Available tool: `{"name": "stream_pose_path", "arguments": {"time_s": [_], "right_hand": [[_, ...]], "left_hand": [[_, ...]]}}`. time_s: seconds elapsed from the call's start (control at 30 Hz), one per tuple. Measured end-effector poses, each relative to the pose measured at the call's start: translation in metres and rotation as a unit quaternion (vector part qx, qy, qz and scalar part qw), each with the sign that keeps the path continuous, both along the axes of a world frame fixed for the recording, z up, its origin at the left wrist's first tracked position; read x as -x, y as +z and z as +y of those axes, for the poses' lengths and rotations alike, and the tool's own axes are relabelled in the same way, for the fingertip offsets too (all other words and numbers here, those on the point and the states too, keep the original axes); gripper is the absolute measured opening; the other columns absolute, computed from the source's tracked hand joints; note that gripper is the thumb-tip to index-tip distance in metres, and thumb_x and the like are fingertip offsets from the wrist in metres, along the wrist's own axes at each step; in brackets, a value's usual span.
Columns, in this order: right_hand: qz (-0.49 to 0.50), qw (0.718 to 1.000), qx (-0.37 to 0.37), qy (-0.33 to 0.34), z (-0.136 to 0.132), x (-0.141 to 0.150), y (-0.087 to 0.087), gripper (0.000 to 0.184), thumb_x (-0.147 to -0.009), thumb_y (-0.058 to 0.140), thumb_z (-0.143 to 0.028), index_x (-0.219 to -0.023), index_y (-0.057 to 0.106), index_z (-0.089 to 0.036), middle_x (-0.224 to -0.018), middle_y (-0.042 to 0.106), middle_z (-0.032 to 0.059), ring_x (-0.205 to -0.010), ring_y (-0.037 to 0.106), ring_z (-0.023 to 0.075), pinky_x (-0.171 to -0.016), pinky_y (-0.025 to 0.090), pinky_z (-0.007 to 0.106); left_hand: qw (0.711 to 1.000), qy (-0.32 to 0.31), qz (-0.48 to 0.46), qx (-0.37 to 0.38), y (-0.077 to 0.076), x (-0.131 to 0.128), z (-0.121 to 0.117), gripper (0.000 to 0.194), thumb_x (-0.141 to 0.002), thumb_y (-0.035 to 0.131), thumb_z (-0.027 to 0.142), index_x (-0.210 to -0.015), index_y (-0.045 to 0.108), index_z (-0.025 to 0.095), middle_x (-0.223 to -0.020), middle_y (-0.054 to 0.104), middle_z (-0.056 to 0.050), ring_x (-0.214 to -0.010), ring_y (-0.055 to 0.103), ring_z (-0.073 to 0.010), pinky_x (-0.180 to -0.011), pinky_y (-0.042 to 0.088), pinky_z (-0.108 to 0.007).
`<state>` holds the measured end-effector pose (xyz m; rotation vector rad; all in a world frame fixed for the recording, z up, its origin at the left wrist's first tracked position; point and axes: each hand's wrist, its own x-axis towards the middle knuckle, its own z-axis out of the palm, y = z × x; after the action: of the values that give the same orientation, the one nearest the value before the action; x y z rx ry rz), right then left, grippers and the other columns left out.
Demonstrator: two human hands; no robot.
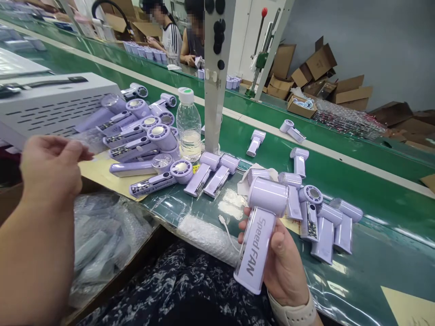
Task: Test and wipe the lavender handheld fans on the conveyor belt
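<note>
My right hand (287, 258) is wrapped round a lilac handheld fan (256, 244) with "Speed FAN" printed along its handle, the head end pointing up and away from me. At the left, my left hand (54, 170) is raised with thumb and fingers pinched together. Clear plastic (91, 140) shows by its fingertips, but I cannot tell whether they hold it. Beyond that hand lies a pile of lilac fans (139, 136). Two fans (212, 174) lie side by side at mid-bench, and several more fans (319, 222) lie right of the held one.
A water bottle (189, 131) stands beside a metal post (217, 81). Bubble wrap (207, 240) and a white cable (228, 231) lie at the bench edge. Below left is a carton lined with plastic bags (102, 240). A vented white box (61, 104) stands left; co-workers (171, 38) sit across the green conveyor (234, 136).
</note>
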<state>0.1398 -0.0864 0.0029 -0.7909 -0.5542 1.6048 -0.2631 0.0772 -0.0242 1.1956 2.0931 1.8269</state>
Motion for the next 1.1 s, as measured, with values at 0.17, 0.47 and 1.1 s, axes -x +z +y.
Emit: {"name": "stream_pose_path", "arguments": {"time_s": [0.17,0.47,1.1], "right_hand": [[0.08,0.994,0.067,-0.014,0.005,0.004,-0.001,0.037,-0.066,0.092,-0.034,-0.096,0.075,-0.022,-0.097,0.069,0.002,-0.086,0.064,0.018,-0.081,0.062,0.033],[-0.048,0.998,0.035,-0.029,-0.01,0.007,0.004,0.11,-0.075,0.087,-0.017,-0.159,0.019,-0.039,-0.135,0.066,0.0095,-0.116,0.07,0.0294,-0.099,0.057,0.048],[-0.125,0.991,-0.013,0.04,-0.018,0.01,-0.004,0.12,-0.076,0.091,-0.032,-0.165,0.01,-0.035,-0.145,0.059,0.0163,-0.12,0.069,0.0297,-0.088,0.062,0.038]], "left_hand": [[0.948,-0.235,-0.111,-0.185,0.051,-0.106,-0.045,0.02,-0.067,0.071,0.012,-0.081,0.06,0.018,-0.072,0.066,0.002,-0.07,0.069,-0.0185,-0.076,0.057,-0.038],[0.783,-0.609,-0.075,0.098,0.043,-0.205,-0.101,0.015,-0.088,0.07,0.03,-0.077,0.065,0.021,-0.097,0.058,-0.002,-0.093,0.056,-0.0165,-0.087,0.044,-0.029],[0.811,-0.534,0.236,-0.041,0.048,-0.217,-0.089,0.01,-0.098,0.051,0.02,-0.104,0.059,0.021,-0.146,0.048,-0.011,-0.138,0.042,-0.0284,-0.118,0.033,-0.048]]}}
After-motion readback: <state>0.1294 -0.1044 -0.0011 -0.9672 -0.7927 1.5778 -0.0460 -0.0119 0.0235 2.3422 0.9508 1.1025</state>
